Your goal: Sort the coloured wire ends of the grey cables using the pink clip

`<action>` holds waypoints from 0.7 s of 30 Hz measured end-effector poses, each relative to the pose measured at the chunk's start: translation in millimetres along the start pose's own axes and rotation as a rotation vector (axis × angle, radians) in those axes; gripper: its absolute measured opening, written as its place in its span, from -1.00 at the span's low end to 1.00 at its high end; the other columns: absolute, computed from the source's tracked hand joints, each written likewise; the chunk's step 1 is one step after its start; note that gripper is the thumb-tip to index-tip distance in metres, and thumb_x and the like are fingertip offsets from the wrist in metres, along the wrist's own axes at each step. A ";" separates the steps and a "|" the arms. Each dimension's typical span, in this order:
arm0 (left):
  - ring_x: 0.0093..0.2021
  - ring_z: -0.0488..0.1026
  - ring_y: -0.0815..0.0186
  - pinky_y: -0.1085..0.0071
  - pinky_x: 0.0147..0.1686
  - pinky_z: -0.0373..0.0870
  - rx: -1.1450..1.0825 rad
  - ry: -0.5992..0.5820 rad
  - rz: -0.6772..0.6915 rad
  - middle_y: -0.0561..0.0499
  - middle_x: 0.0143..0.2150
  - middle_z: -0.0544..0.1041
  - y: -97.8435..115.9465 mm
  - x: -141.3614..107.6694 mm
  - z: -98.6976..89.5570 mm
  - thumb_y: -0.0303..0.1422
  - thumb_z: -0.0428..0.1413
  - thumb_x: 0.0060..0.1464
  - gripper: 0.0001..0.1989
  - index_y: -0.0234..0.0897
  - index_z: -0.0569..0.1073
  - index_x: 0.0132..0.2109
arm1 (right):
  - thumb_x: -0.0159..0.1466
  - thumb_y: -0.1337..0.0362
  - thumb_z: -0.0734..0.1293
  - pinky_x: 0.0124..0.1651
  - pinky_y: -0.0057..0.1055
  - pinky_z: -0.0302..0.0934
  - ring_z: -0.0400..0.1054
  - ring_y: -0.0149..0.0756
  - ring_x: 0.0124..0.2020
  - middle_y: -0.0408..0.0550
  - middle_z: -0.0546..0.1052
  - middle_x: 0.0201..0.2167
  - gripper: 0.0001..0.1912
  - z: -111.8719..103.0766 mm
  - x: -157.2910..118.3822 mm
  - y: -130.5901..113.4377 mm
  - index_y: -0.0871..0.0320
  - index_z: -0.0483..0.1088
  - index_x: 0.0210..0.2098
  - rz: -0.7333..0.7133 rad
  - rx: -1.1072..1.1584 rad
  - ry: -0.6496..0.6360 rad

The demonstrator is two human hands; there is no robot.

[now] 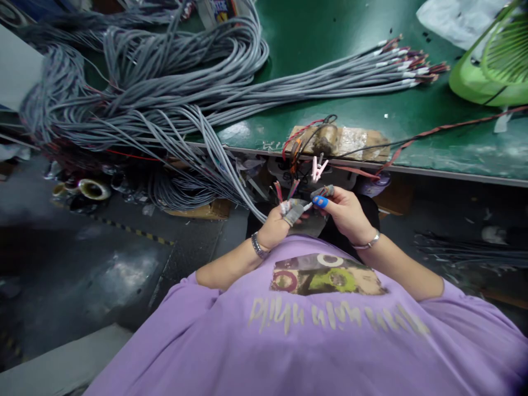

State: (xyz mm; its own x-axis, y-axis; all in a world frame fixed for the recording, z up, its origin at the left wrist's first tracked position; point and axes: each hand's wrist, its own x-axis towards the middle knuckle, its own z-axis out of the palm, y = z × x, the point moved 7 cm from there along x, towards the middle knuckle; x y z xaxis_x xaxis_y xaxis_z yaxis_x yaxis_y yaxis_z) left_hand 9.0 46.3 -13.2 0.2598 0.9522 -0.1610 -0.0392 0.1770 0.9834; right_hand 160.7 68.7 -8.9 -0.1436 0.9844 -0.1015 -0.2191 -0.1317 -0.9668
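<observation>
My left hand (pixel 279 223), with a grey cover on the thumb, is closed around the ends of grey cables (pixel 235 175), whose coloured wires (pixel 279 191) stick up past the fingers. Just right of it, my right hand (pixel 344 212) pinches the tip of a small whitish piece (pixel 307 207) that reaches toward the left hand. Blue tape wraps the right thumb, and a grey cover is on a right finger. Above the hands, a pink clip (pixel 319 168) stands at the table edge by a small motor (pixel 325 138) on a taped board (pixel 371 144).
Large bundles of grey cable (pixel 165 88) lie across the green table (pixel 305 33), their stripped ends at the right. A green fan (pixel 495 71) and a plastic bag (pixel 457 19) are at the back right. Tape rolls (pixel 94 189) sit below left.
</observation>
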 end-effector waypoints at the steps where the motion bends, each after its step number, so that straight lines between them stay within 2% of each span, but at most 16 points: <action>1: -0.26 0.55 0.32 0.40 -0.21 0.47 -0.018 0.038 0.054 -0.08 -0.24 0.63 3.9 -2.2 -3.5 0.04 0.20 0.09 -0.53 -0.31 0.57 -0.15 | -0.01 0.04 0.59 -0.50 -0.46 0.14 0.25 -0.45 -0.56 -0.15 0.50 -0.55 -0.65 0.3 -1.3 0.2 0.16 0.53 -0.40 0.008 -0.002 -0.013; 4: -0.10 0.55 0.26 0.33 0.00 0.44 0.017 0.081 0.171 -0.10 -0.14 0.63 15.1 -8.1 -7.0 -0.01 0.17 0.16 -0.59 -0.29 0.58 -0.13 | 0.00 0.05 0.58 -0.48 -0.46 0.16 0.25 -0.46 -0.55 -0.14 0.52 -0.53 -0.64 4.3 -6.4 -0.7 0.17 0.56 -0.38 0.022 -0.045 -0.064; 7: -0.10 0.55 0.27 0.36 0.02 0.43 0.116 0.025 0.202 -0.10 -0.15 0.63 19.9 -9.8 -1.7 -0.04 0.17 0.17 -0.61 -0.31 0.57 -0.15 | -0.03 0.05 0.60 -0.47 -0.44 0.17 0.27 -0.43 -0.53 -0.12 0.53 -0.51 -0.63 8.9 -8.7 -3.9 0.18 0.55 -0.40 0.015 -0.103 -0.086; 10: -0.27 0.56 0.33 0.42 -0.22 0.48 0.117 -0.032 0.108 -0.08 -0.25 0.61 12.1 -9.0 3.5 -0.01 0.18 0.13 -0.59 -0.32 0.51 -0.19 | -0.10 0.03 0.62 -0.51 -0.45 0.13 0.23 -0.44 -0.55 -0.15 0.50 -0.53 -0.59 9.9 -7.1 -6.7 0.16 0.49 -0.44 0.001 -0.106 -0.044; 13: -0.52 0.48 0.43 0.53 -0.53 0.35 0.113 -0.031 0.027 0.01 -0.42 0.55 5.2 -10.7 5.8 -0.02 0.21 0.10 -0.60 -0.31 0.43 -0.26 | -0.15 0.03 0.63 -0.56 -0.47 0.07 0.16 -0.49 -0.60 -0.20 0.44 -0.57 -0.55 11.8 -6.8 -3.4 0.16 0.45 -0.45 0.042 -0.029 -0.033; 17: -0.64 0.41 0.47 0.55 -0.62 0.29 0.068 -0.001 -0.005 0.11 -0.50 0.50 8.2 -14.8 6.5 -0.06 0.30 -0.01 -0.58 -0.28 0.36 -0.28 | -0.11 0.04 0.62 -0.56 -0.49 0.05 0.15 -0.52 -0.62 -0.23 0.40 -0.60 -0.56 18.8 -11.4 1.2 0.18 0.44 -0.44 0.140 0.116 -0.105; 21: -0.68 0.38 0.47 0.56 -0.67 0.26 0.085 -0.047 -0.085 0.12 -0.57 0.47 10.3 -15.8 10.8 -0.08 0.35 -0.09 -0.56 -0.30 0.35 -0.35 | -0.09 0.09 0.61 -0.55 -0.50 0.05 0.15 -0.51 -0.58 -0.20 0.43 -0.56 -0.61 22.9 -11.6 -10.7 0.18 0.45 -0.45 0.088 0.013 -0.142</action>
State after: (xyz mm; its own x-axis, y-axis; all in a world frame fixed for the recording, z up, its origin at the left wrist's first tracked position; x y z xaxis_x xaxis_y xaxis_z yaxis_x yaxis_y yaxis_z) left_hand 14.9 30.4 0.4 0.3035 0.9216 -0.2421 0.0665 0.2330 0.9702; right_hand 142.6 56.0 8.0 -0.2975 0.9428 -0.1503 -0.2124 -0.2188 -0.9524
